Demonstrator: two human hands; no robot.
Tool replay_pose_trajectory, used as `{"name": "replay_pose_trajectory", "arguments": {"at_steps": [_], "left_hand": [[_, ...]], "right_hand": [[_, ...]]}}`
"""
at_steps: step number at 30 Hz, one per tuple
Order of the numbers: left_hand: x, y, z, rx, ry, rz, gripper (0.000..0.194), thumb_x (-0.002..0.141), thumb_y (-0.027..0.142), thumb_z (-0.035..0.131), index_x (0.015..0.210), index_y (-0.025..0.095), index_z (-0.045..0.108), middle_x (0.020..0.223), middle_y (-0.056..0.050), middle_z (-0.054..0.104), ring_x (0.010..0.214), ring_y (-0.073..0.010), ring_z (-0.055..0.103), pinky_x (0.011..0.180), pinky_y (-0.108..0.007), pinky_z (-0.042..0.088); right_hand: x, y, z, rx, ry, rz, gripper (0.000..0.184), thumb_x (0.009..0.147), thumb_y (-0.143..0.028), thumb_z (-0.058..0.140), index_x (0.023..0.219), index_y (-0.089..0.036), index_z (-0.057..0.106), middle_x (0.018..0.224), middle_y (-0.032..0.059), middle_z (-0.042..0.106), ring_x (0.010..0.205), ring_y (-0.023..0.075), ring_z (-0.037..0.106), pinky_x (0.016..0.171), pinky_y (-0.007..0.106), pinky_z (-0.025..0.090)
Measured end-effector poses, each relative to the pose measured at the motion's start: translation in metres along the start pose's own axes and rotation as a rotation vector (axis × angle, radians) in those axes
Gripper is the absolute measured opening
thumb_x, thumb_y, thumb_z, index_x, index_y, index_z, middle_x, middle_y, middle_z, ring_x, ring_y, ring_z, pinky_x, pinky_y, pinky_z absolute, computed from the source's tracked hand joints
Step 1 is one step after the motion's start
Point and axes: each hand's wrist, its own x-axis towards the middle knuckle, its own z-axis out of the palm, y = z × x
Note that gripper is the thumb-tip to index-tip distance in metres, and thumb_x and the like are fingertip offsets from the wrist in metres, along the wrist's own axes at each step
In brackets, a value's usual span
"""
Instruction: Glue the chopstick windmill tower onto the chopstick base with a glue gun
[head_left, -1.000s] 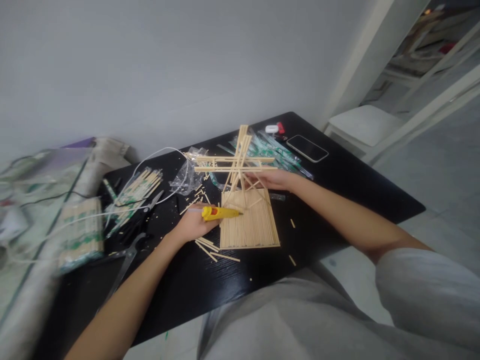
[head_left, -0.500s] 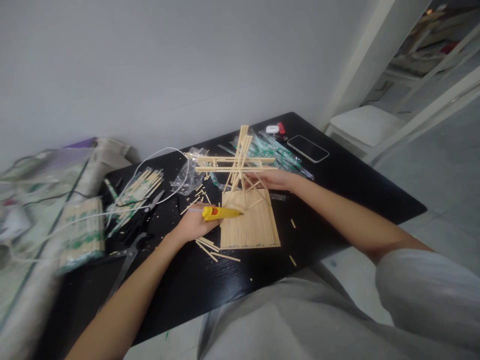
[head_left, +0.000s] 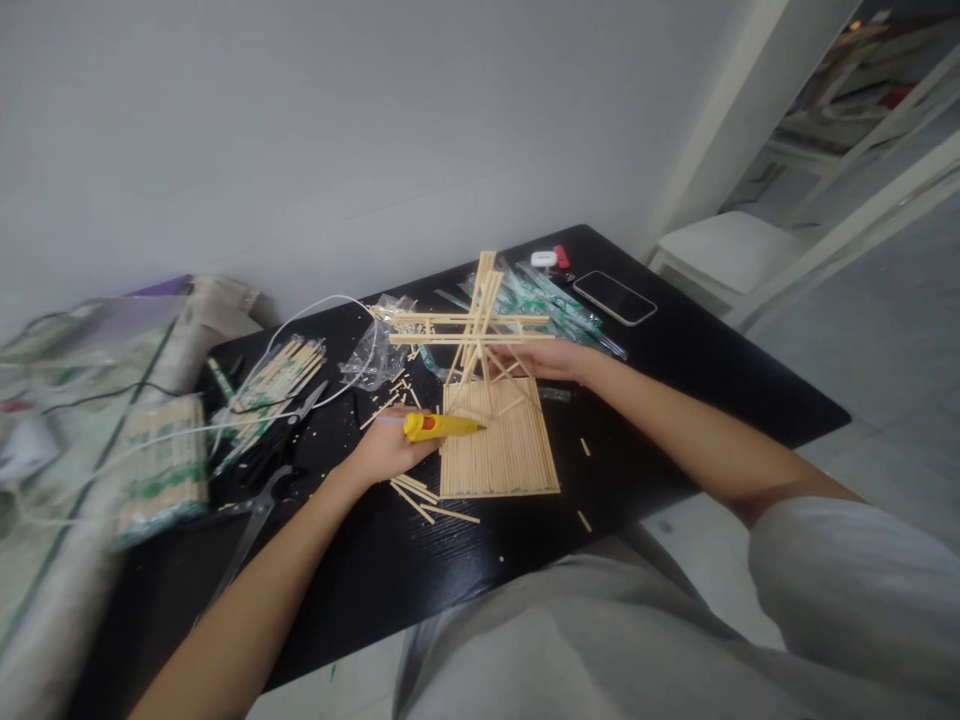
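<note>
The stick model (head_left: 480, 335) stood on its slatted base (head_left: 510, 462) on the bench (head_left: 750, 390), between the left hand (head_left: 390, 447) and the right hand (head_left: 551, 358). The left was closed round a yellow glue gun (head_left: 439, 427) that pointed over the base; the right's fingertips were hidden behind the sticks, so its grip could not be told. The model looked light and stiff, dry rather than slippery, yet fragile at its thin joints; the base's outer edges seemed the safest hold.
</note>
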Motion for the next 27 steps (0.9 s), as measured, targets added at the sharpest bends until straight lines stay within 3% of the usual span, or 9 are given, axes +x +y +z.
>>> {"name": "replay_pose_trajectory", "arguments": {"at_steps": [27], "left_hand": [[0.0006, 0.0011, 0.0, -0.021, 0.026, 0.017, 0.023, 0.093, 0.031, 0.07, 0.073, 0.022, 0.065, 0.072, -0.001, 0.073, 0.066, -0.0183, 0.07, 0.071, -0.03, 0.058]], "right_hand": [[0.0005, 0.0004, -0.0002, 0.017, 0.007, 0.014, 0.019, 0.113, -0.021, 0.065, 0.108, -0.013, 0.082, 0.099, 0.0108, 0.083, 0.091, 0.018, 0.08, 0.09, 0.028, 0.066]]}}
